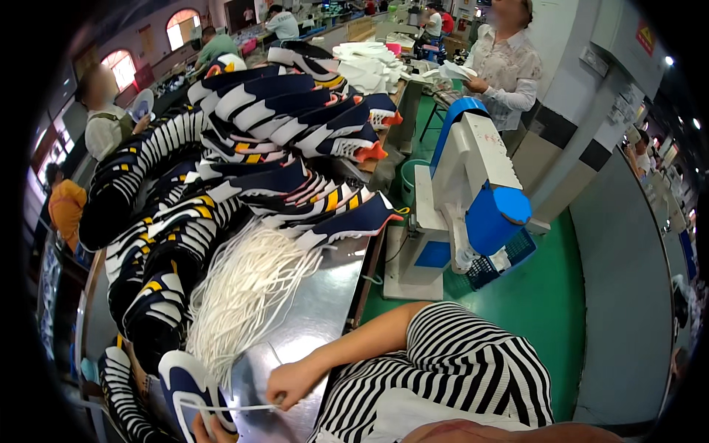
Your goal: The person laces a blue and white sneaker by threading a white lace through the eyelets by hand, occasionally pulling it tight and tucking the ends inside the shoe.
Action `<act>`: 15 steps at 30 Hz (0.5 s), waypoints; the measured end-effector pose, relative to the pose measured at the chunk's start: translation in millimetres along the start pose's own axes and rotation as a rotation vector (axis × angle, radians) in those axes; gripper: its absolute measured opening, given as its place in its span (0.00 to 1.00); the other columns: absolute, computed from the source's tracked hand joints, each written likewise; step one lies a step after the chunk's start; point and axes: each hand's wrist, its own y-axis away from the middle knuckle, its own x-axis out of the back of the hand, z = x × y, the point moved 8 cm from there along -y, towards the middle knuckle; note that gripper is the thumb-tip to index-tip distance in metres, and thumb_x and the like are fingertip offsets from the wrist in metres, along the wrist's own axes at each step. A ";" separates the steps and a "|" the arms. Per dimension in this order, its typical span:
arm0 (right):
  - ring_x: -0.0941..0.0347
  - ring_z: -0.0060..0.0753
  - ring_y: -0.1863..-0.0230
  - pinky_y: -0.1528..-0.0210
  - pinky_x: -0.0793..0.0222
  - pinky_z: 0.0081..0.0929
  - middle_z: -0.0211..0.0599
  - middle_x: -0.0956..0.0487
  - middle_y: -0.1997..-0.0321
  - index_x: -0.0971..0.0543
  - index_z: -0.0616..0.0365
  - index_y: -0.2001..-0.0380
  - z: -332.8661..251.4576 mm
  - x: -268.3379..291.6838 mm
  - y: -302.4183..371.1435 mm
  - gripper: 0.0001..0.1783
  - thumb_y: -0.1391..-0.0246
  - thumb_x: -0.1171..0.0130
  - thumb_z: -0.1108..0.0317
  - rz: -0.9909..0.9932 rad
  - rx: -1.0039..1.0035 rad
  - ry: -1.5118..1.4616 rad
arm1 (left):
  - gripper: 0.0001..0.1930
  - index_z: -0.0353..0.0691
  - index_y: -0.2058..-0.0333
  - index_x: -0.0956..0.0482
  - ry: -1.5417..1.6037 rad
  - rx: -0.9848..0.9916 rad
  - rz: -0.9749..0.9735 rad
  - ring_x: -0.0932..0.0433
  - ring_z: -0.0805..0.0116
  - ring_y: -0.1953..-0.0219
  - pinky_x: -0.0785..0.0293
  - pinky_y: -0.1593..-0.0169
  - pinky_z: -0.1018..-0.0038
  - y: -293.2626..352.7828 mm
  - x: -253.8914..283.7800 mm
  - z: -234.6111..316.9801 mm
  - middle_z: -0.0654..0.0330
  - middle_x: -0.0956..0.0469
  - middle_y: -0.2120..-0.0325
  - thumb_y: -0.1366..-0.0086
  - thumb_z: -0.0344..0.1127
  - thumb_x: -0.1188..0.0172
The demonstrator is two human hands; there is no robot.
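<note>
My left hand [210, 430], partly cut off by the lower edge, grips a white and navy shoe upper [177, 369]. From the upper a white shoelace [240, 407] runs taut to the right. The fingers of my right hand [292, 382] are closed on that lace, just above the metal tabletop [331, 284]. Beyond both hands lies a loose heap of white shoelaces [247, 284]. Long nested rows of navy, white and yellow shoe uppers [203, 214] lie to the left of the heap and behind it.
A blue and white machine [473, 177] stands right of the table, with a blue basket [509, 258] beside it. Past it a person [506, 66] holds a pale piece. Another person [107, 122] is across the table at left. A grey partition [620, 288] borders the green floor.
</note>
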 end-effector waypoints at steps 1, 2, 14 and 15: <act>0.28 0.42 0.79 0.74 0.35 0.38 0.39 0.26 0.83 0.23 0.59 0.78 5.9 -3.9 8.7 0.14 0.58 0.34 0.59 -0.029 0.005 0.112 | 0.23 0.28 0.49 0.26 0.065 -0.049 -0.030 0.23 0.61 0.62 0.26 0.60 0.64 -2.3 1.0 7.0 0.44 0.22 0.61 0.36 0.41 0.38; 0.28 0.43 0.78 0.73 0.35 0.39 0.40 0.26 0.82 0.23 0.59 0.78 15.6 -6.5 19.8 0.14 0.58 0.34 0.59 -0.047 -0.035 0.143 | 0.21 0.28 0.51 0.25 0.190 0.040 0.081 0.23 0.56 0.61 0.25 0.60 0.63 -4.0 3.5 -5.5 0.43 0.23 0.61 0.36 0.40 0.40; 0.22 0.39 0.71 0.69 0.32 0.36 0.38 0.19 0.73 0.24 0.58 0.68 -14.6 12.2 72.6 0.12 0.47 0.38 0.60 -0.013 0.172 0.210 | 0.16 0.25 0.55 0.23 0.151 -0.117 0.386 0.25 0.68 0.67 0.27 0.62 0.73 12.5 76.3 18.2 0.53 0.20 0.66 0.38 0.31 0.40; 0.22 0.37 0.72 0.70 0.32 0.35 0.36 0.19 0.74 0.24 0.59 0.68 -18.3 19.3 70.9 0.12 0.45 0.39 0.61 0.018 0.118 0.102 | 0.16 0.25 0.55 0.23 0.154 -0.080 0.371 0.25 0.68 0.67 0.27 0.62 0.73 14.0 75.1 15.1 0.53 0.20 0.66 0.38 0.31 0.40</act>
